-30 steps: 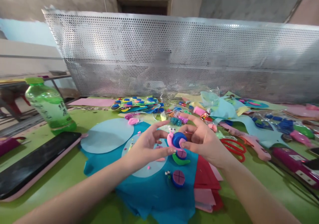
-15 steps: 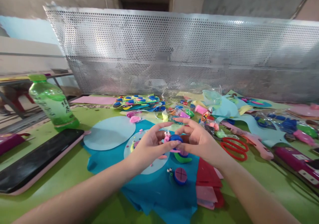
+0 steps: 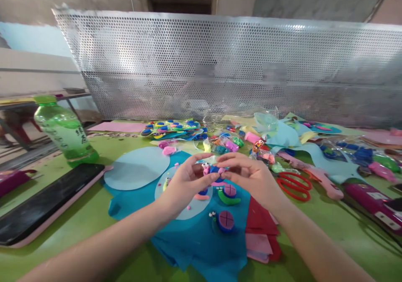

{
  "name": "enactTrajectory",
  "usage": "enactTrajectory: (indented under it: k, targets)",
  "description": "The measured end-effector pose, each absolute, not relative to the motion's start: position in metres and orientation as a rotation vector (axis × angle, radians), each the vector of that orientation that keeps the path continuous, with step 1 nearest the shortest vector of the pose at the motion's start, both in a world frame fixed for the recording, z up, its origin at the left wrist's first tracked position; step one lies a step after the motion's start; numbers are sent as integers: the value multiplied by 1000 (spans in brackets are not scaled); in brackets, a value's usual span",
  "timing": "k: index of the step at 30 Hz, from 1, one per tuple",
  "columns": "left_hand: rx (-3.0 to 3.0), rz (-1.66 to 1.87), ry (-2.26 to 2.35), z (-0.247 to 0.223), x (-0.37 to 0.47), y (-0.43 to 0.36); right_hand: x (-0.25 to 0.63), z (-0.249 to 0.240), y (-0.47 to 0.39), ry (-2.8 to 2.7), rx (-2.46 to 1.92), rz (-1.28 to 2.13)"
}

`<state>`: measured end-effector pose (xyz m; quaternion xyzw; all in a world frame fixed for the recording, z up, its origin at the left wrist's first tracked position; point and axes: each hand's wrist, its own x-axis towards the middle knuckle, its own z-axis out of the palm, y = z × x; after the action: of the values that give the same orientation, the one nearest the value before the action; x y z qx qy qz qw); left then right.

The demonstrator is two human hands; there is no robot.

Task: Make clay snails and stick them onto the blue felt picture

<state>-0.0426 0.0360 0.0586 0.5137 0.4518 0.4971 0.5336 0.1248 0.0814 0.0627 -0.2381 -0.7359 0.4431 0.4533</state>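
A small clay snail (image 3: 215, 173), with a pink body, googly eyes and a blue shell, is held up between both my hands. My left hand (image 3: 185, 181) pinches it from the left, thumb in front. My right hand (image 3: 253, 177) has thumb and forefinger closed at the shell's right side, where a bit of purple shows. Below lie a green snail (image 3: 229, 199) with a purple-faced shell and a dark blue snail (image 3: 226, 221) with a cross-lined purple shell. A pale blue disc (image 3: 185, 213) bearing clay snails and dots is partly hidden by my left hand.
Blue sheets (image 3: 201, 248) lie beneath the pieces, beside a bare pale blue disc (image 3: 136, 169). A phone (image 3: 50, 202) and green bottle (image 3: 67, 131) stand left. Right are red-handled scissors (image 3: 294, 186), a pink glue gun (image 3: 323, 181) and a purple power strip (image 3: 373, 206). Perforated metal (image 3: 176, 64) rises behind.
My right hand's fingers have moved left and come together on the snail's shell. The snail is slightly turned, and the green snail underneath shows more fully.
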Motion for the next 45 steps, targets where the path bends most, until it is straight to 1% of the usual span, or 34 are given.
enactTrajectory:
  k: [3, 6, 9, 13, 18, 22, 27, 32, 37, 45]
  targets:
    - [1280, 1215, 1067, 57, -44, 41, 125, 63, 86, -1713, -573, 1091]
    - [1430, 1161, 1110, 56, -48, 50, 129, 65, 95, -1597, -607, 1152]
    - [1609, 1104, 1207, 55, -51, 65, 136, 65, 108, -1498, -637, 1096]
    - [1706, 1012, 1258, 52, -47, 90, 150, 58, 129, -1384, -702, 990]
    - [1816, 808, 1265, 50, -27, 114, 161, 47, 146, -1325, -743, 971]
    - [1909, 697, 1317, 55, -14, 126, 159, 48, 146, -1340, -756, 986]
    - [2097, 835, 1431, 78, -16, 124, 155, 53, 140, -1391, -786, 1006]
    - [2295, 1041, 1399, 95, -19, 91, 150, 53, 130, -1465, -847, 979]
    - [2413, 1041, 1378, 78, -8, 60, 134, 51, 113, -1654, -889, 994]
    - [2422, 1218, 1360, 61, -18, 68, 114, 54, 98, -1722, -912, 823]
